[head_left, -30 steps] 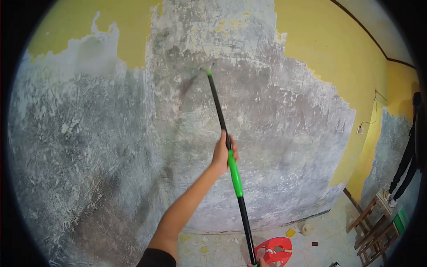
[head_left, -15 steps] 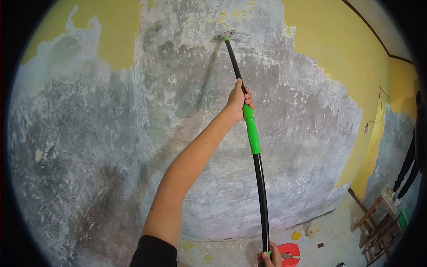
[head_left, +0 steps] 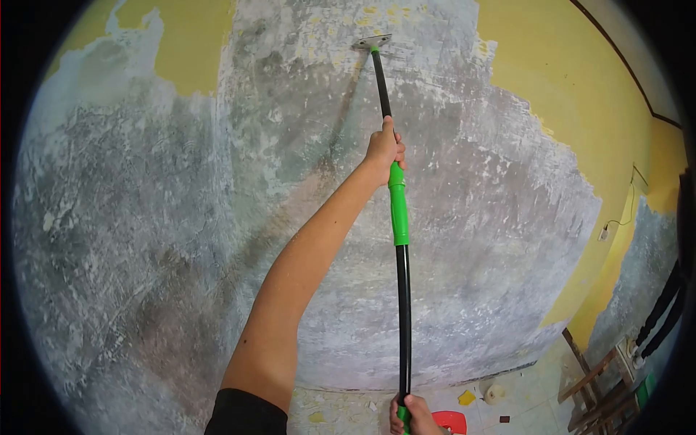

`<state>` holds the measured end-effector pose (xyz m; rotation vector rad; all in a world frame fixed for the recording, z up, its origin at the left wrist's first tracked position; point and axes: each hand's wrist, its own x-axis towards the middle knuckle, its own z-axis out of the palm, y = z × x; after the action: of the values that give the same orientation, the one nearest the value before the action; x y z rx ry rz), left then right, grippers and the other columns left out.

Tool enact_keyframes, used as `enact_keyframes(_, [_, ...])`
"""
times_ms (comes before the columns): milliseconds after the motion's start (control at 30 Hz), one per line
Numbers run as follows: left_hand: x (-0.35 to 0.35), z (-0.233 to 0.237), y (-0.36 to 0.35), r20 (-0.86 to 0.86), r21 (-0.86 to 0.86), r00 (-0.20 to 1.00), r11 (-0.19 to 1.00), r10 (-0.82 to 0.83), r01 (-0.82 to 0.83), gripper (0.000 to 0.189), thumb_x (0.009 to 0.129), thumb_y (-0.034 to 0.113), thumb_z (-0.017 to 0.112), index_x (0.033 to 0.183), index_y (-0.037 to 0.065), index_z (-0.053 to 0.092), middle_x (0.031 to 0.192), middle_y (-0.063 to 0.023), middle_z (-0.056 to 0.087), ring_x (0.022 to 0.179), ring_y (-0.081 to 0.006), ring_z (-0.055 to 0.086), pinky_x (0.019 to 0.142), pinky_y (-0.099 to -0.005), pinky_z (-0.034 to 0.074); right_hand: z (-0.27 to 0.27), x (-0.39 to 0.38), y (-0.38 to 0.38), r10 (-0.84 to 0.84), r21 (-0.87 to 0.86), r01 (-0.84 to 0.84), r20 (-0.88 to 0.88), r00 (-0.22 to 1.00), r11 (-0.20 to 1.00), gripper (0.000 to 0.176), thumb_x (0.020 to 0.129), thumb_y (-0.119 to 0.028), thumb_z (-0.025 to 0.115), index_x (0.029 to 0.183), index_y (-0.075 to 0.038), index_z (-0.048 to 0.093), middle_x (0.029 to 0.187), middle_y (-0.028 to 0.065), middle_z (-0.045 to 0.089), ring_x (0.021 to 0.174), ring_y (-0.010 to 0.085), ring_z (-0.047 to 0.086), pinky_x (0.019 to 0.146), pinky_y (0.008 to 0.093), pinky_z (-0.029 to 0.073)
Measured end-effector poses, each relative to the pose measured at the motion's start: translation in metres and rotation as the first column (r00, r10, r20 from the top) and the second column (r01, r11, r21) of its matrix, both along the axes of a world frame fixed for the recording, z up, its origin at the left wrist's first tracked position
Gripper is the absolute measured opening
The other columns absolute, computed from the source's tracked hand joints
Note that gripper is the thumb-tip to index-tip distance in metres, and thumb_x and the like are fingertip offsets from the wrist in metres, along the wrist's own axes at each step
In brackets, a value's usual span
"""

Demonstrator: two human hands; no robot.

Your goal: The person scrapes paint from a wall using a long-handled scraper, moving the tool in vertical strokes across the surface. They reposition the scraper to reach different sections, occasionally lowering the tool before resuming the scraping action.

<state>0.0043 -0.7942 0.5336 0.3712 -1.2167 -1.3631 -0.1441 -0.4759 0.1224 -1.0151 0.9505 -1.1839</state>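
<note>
A long-handled scraper [head_left: 404, 319] with a black pole and green grip runs up the middle of the view. Its wide metal blade [head_left: 373, 42] is at the patchy grey wall [head_left: 471, 217], near small leftover flecks of yellow paint. My left hand [head_left: 386, 150], arm stretched upward, is closed round the pole just above the green grip. Low in the view, my right hand [head_left: 415, 415] wraps the pole's bottom end, partly cut off by the frame edge.
Yellow paint [head_left: 573, 80] still covers the upper right wall. A red container [head_left: 449, 420] is on the floor beside my right hand, near a yellow piece [head_left: 466, 397] and a round pale object [head_left: 494, 394]. At right, another person's legs [head_left: 660, 304] stand on a wooden bench [head_left: 602, 373].
The view has shifted a little. My right hand and the pole's lower end have swung left, so the pole is more upright. Both hands keep their hold.
</note>
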Motion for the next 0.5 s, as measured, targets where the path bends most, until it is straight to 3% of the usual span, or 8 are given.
enact_keyframes(133, [0.000,0.002,-0.007,0.073,-0.062,0.972,0.974,0.221,-0.217,0.049,0.100,0.053,0.035,0.082,0.007,0.042,0.055,-0.0017,0.037,0.041,-0.0137,0.035,0.040,-0.0335,0.037,0.027,0.007,0.003,0.188,0.084,-0.197,0.106,0.976,0.977,0.054,0.095,-0.057,0.045,0.072,-0.009,0.048,0.050,0.0014,0.041,0.038,0.0147,0.038,0.037,0.0279,0.034])
enact_keyframes(167, [0.003,0.003,-0.005,0.092,-0.074,0.963,0.966,0.255,-0.248,0.050,0.100,0.052,0.036,0.083,0.006,0.043,0.055,-0.0025,0.038,0.041,-0.0143,0.036,0.039,-0.0339,0.038,0.035,0.016,0.005,0.130,0.060,-0.133,0.054,0.990,0.989,0.055,0.094,-0.059,0.045,0.073,-0.009,0.048,0.051,0.0023,0.041,0.037,0.0153,0.038,0.036,0.0288,0.035])
enact_keyframes(267, [0.012,0.013,-0.007,0.126,-0.077,0.955,0.962,0.269,-0.261,0.050,0.100,0.051,0.036,0.082,0.005,0.043,0.056,-0.0056,0.040,0.041,-0.0167,0.037,0.040,-0.0343,0.039,0.026,0.023,-0.003,0.252,0.124,-0.286,0.237,0.938,0.950,0.056,0.094,-0.060,0.045,0.076,-0.007,0.049,0.050,0.0034,0.041,0.037,0.0165,0.040,0.035,0.0298,0.037])
enact_keyframes(300, [0.014,0.021,-0.011,0.127,-0.085,0.956,0.963,0.264,-0.255,0.050,0.100,0.051,0.035,0.082,0.005,0.043,0.056,-0.0062,0.040,0.041,-0.0169,0.037,0.040,-0.0342,0.039,0.043,0.020,-0.006,0.446,0.054,-0.501,0.381,0.810,0.864,0.053,0.097,-0.058,0.040,0.082,-0.007,0.044,0.053,0.0023,0.038,0.040,0.0121,0.034,0.040,0.0274,0.031])
enact_keyframes(400, [0.012,0.035,-0.015,0.139,-0.063,0.952,0.961,0.274,-0.268,0.051,0.100,0.052,0.034,0.083,0.004,0.042,0.058,-0.0071,0.041,0.042,-0.0172,0.037,0.041,-0.0334,0.039,0.057,0.017,-0.021,0.460,0.026,-0.527,0.451,0.765,0.850,0.048,0.100,-0.050,0.039,0.085,-0.005,0.046,0.054,0.0020,0.037,0.041,0.0130,0.035,0.042,0.0275,0.034])
enact_keyframes(500, [0.014,0.038,-0.013,0.142,-0.069,0.954,0.964,0.264,-0.257,0.051,0.100,0.053,0.034,0.084,0.004,0.041,0.058,-0.0064,0.040,0.042,-0.0170,0.036,0.041,-0.0330,0.039,0.057,0.019,-0.021,0.426,0.033,-0.463,0.337,0.840,0.886,0.052,0.098,-0.055,0.041,0.083,-0.005,0.046,0.054,0.0027,0.038,0.042,0.0124,0.036,0.042,0.0271,0.033])
